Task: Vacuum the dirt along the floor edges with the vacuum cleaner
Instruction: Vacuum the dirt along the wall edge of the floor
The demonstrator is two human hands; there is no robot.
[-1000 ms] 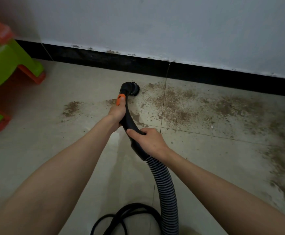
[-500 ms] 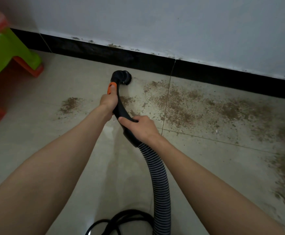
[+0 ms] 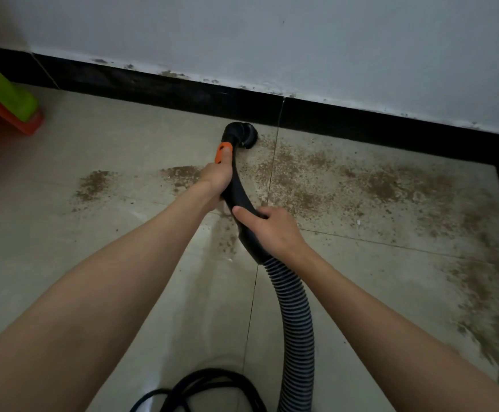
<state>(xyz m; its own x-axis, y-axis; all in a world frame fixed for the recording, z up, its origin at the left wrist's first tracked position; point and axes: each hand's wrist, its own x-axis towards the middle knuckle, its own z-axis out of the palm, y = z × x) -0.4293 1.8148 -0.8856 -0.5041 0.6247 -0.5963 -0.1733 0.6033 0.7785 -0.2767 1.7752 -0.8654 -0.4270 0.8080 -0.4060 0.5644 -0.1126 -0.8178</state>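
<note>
From the head camera, a pale tiled floor (image 3: 64,248) runs up to a black skirting board (image 3: 159,87) under a white wall (image 3: 272,34). Brown dirt (image 3: 316,185) is scattered over the tiles in front of the skirting, thickest toward the right edge of the floor, with two smaller patches farther left. At the far left edge of the floor stands a green and orange plastic stool (image 3: 7,102), only partly in view and well apart from the dirt. A coil of black cable (image 3: 209,391) lies at the near edge of the floor, just beside the ribbed grey hose (image 3: 297,328).

The vacuum nozzle (image 3: 244,133) sits on the floor close against the skirting, at the left end of the main dirt patch. Both bare forearms reach forward from the near corners. The left hand (image 3: 217,181) grips the curved black wand (image 3: 239,194) high up, its thumb lying along the orange slider (image 3: 221,153). The right hand (image 3: 272,228) wraps round the wand lower down, just above where the hose joins it, thumb pointing left across the top.
</note>
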